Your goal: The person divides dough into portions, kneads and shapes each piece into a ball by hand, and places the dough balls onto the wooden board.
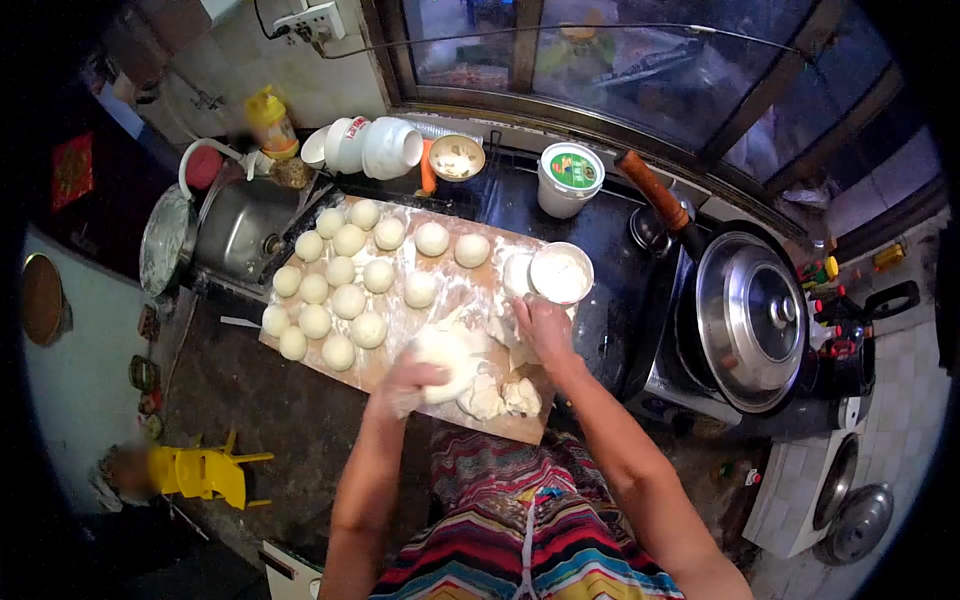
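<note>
A floured wooden board (462, 219) lies across the counter, with several round dough balls (348, 301) on its left and upper part. My left hand (405, 380), smeared by motion, is closed on the edge of a large pale lump of dough (450, 352) near the board's front. My right hand (545, 332) is at the right of the board with its fingers curled, just below a white bowl of flour (562, 273). What those fingers hold, if anything, is hidden. Torn dough pieces (483, 398) lie at the front edge, between my forearms.
A metal sink (240, 235) is at the left. Stacked white bowls (385, 147), a small bowl (456, 158) and a lidded white tub (570, 180) stand behind the board. A large lidded wok (752, 315) sits on the right. A yellow chair (205, 474) stands on the floor.
</note>
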The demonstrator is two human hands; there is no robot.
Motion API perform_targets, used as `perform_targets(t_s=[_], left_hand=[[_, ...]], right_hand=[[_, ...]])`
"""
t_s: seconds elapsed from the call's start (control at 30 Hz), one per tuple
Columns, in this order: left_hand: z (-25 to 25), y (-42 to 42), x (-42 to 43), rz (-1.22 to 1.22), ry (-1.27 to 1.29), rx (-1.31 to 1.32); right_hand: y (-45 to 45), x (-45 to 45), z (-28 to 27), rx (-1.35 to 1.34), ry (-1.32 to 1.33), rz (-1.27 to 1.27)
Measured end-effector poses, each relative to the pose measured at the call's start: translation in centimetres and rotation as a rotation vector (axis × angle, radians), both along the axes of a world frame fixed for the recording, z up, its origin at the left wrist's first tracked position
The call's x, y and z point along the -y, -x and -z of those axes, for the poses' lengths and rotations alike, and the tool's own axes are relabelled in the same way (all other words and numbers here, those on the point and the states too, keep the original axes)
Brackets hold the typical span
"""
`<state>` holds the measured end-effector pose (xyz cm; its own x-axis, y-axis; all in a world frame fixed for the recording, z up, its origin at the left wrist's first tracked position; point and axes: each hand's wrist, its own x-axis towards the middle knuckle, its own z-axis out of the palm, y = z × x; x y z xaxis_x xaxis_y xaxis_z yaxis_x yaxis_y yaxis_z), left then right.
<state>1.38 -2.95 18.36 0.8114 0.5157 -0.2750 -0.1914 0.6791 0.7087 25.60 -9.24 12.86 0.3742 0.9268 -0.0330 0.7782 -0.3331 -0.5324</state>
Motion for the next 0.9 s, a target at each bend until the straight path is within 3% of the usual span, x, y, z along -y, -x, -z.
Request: perform_targets(t_s=[0.07, 0.13, 0.17, 0.23, 0.3, 0.4, 0.43, 0.47, 0.5, 0.57, 0.63, 0.67, 0.8, 0.9], left_hand=[[-1.5, 0.9, -0.8, -0.099, 0.007, 0.179], [-4.7, 0.4, -1.5, -0.140, -0.012, 0.248], [-6.2, -0.5, -1.7, -0.300, -0.123, -0.057], [-4.1, -2.4, -3.5, -0.060, -0.544, -0.462], [-4.0, -4.3, -2.8, 0.079, -0.750, -0.745], [3.5, -3.8, -3.3, -0.009, -0.421, -0.415], [4.7, -3.9, -3.1, -0.046, -0.393, -0.422], [5.5, -4.1, -2.9, -0.085, -0.367, -0.426], [6.2, -4.4, -2.9, -0.125, -0.343, -0.430], [7.5, -6.1, -2.9, -0.169, -0.648, -0.576], [9.8, -7.5, -3.2, -0.117, -1.007, -0.839], [11.3, -7.3, -2.1, -0.166, -1.345, -0.730], [8.2, -8.7, -1.1, -0.225, -1.537, -0.920], [6.6, -9.7, 0.5, -0.151, -1.456, -0.791]], right_hand=[[-0.1, -0.8, 0.2, 0.000, 0.074, -0.047], [1.2, -0.5, 0.7, 0.076, -0.103, -0.209], [1.8, -0.3, 1.0, 0.111, -0.192, -0.293], [2.2, -0.4, 2.4, 0.140, -0.097, -0.348], [2.4, -0.8, 3.6, 0.171, -0.008, -0.393], [0.6, -0.1, 2.4, -0.229, -0.090, -0.212], [0.0, 0.2, 2.1, -0.353, -0.152, -0.135], [0.0, 1.2, -3.1, -0.523, 0.162, -0.023], [-0.3, 2.3, -2.8, -0.543, 0.126, -0.060], [0.6, 6.7, -0.9, -0.579, 0.056, -0.137], [2.6, 9.9, 3.2, -0.267, -0.017, -0.281], [3.4, 10.2, 1.8, -0.095, -0.097, -0.445], [3.3, 11.0, 2.2, 0.053, -0.111, -0.525], [1.9, 11.0, 2.9, -0.171, 0.052, -0.520]])
